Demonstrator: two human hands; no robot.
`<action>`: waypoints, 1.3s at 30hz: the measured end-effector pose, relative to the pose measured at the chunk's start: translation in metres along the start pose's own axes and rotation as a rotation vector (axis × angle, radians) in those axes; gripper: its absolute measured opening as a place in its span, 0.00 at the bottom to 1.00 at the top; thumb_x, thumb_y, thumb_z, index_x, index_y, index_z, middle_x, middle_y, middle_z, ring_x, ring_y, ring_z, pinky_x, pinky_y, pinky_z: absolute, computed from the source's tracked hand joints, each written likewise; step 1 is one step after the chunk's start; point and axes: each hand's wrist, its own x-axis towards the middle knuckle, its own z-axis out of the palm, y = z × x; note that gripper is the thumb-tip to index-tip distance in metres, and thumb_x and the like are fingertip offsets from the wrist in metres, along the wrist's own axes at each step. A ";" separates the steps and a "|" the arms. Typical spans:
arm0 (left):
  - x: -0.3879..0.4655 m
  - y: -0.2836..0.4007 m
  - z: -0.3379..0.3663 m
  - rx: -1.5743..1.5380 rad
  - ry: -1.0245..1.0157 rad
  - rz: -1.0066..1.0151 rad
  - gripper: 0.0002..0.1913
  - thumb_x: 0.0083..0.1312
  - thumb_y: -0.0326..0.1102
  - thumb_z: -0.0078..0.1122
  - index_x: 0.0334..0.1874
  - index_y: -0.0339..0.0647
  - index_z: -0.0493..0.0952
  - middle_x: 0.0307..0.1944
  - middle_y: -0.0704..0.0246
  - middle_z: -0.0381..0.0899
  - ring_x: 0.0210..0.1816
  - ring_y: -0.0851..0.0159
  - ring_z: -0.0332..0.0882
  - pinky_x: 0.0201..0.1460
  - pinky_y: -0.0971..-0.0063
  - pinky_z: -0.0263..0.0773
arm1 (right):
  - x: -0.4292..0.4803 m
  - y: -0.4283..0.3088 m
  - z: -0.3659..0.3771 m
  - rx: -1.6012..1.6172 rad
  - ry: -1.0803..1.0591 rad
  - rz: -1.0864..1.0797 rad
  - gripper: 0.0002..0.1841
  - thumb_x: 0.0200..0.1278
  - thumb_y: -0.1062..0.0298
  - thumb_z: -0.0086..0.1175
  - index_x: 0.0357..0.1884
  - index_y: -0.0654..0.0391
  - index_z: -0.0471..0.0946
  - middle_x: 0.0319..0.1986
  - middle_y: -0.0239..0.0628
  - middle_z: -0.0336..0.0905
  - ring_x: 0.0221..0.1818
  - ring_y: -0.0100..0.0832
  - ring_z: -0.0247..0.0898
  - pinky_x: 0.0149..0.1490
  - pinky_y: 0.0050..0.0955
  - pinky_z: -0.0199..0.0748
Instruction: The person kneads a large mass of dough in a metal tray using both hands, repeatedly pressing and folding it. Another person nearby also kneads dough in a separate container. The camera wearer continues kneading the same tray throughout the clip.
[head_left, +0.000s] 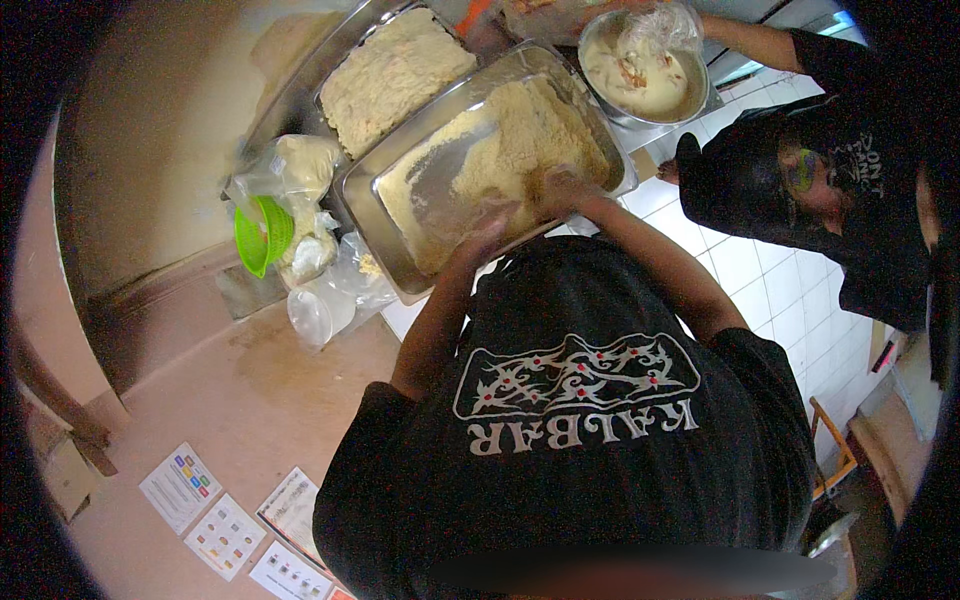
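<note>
A deep metal tray of pale breadcrumb-like coating lies before me. My left hand, dusted and blurred, is in the tray by its near side. Close to it on the right, my right hand reaches into the darker crumbs. Whether either hand grips anything cannot be told. The crumbs are heaped at the right, and bare metal shows at the left. Beyond, a second metal tray holds a thick layer of pale coated food. To the right stands a round metal bowl of creamy batter with reddish-brown pieces.
At the right, a co-worker in a black cap has a plastic-covered hand over the bowl. Left of the tray are a green plastic basket, a bag of crumbs and a translucent plastic container. Printed sheets are on the wall.
</note>
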 end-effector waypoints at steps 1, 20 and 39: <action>0.000 0.005 0.010 -0.035 0.053 -0.003 0.34 0.74 0.62 0.53 0.69 0.39 0.74 0.62 0.52 0.80 0.64 0.50 0.76 0.70 0.58 0.66 | 0.005 -0.006 -0.002 0.029 -0.029 0.005 0.35 0.64 0.43 0.59 0.54 0.72 0.80 0.48 0.62 0.83 0.54 0.56 0.80 0.58 0.50 0.78; 0.208 0.028 0.039 0.918 0.372 0.732 0.22 0.69 0.42 0.58 0.64 0.43 0.78 0.61 0.53 0.78 0.63 0.44 0.75 0.68 0.47 0.70 | -0.017 0.077 0.039 -0.163 0.660 -0.044 0.24 0.69 0.51 0.55 0.51 0.65 0.78 0.46 0.52 0.80 0.46 0.48 0.79 0.51 0.45 0.79; 0.165 0.019 0.042 0.878 0.495 0.796 0.20 0.65 0.44 0.62 0.56 0.44 0.79 0.58 0.54 0.80 0.58 0.42 0.78 0.59 0.43 0.72 | -0.020 0.080 0.083 -0.568 0.827 0.015 0.16 0.65 0.56 0.59 0.43 0.60 0.82 0.38 0.48 0.83 0.41 0.47 0.80 0.46 0.49 0.78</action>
